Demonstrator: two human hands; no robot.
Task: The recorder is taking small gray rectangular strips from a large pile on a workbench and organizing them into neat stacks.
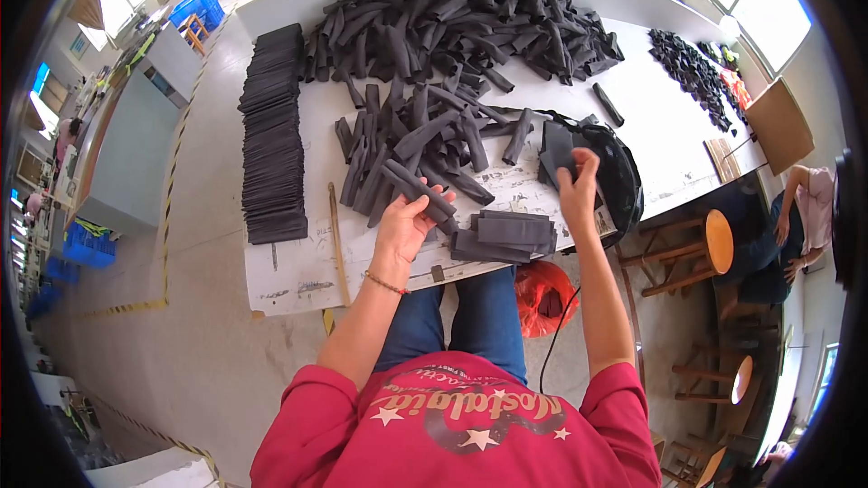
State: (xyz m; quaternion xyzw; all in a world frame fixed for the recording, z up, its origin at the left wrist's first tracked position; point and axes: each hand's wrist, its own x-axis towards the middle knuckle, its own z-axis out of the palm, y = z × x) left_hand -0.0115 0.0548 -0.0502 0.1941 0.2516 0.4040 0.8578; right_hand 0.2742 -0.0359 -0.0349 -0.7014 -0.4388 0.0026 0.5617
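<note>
Holding a dark grey fabric tube (435,205) near the front of the white worktable (298,276), the left hand (403,229) in the head view has its thumb and fingers closed around the tube's near end. The tube slants up and left, its far end over a small heap of similar tubes (434,117). The right hand (580,188), fingers partly curled, is at a flat dark piece (555,146) beside a black bag (620,172); whether it grips that piece, I cannot tell. Between the hands, near the table's front edge, lies a short stack of flattened dark pieces (514,233). A long row of flattened pieces (272,126) runs along the left, with a thin wooden stick (338,248) to its right. A large pile of tubes (452,14) covers the table's far side.
</note>
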